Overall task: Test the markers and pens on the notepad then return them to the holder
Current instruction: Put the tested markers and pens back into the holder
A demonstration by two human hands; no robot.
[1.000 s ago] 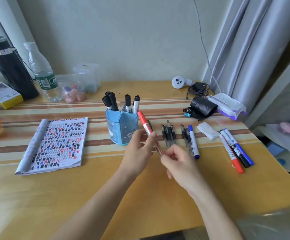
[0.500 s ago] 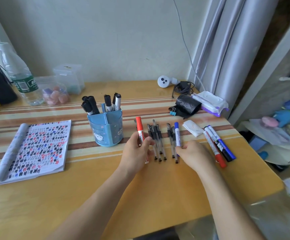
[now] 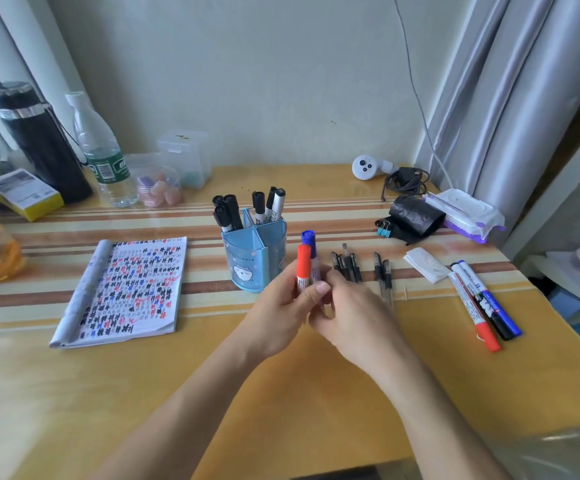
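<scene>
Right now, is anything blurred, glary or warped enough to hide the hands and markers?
Head view: soft light, faint shadows; left hand, right hand, red marker and blue marker read sharp. Head view: pale sheen on the table at lower left, smeared blur in the bottom right corner. Head view: curtains bow at the edges.

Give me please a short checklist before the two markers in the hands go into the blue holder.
1. Cap on the red marker: ok.
2. Cap on the blue marker: ok.
3. The left hand grips the red marker, upright: ok.
4. Which hand holds the blue marker: cannot tell; the right hand covers its lower end.
5. The holder stands upright, with a front compartment free: ok.
6. Both markers tested on the notepad: cannot tell.
</scene>
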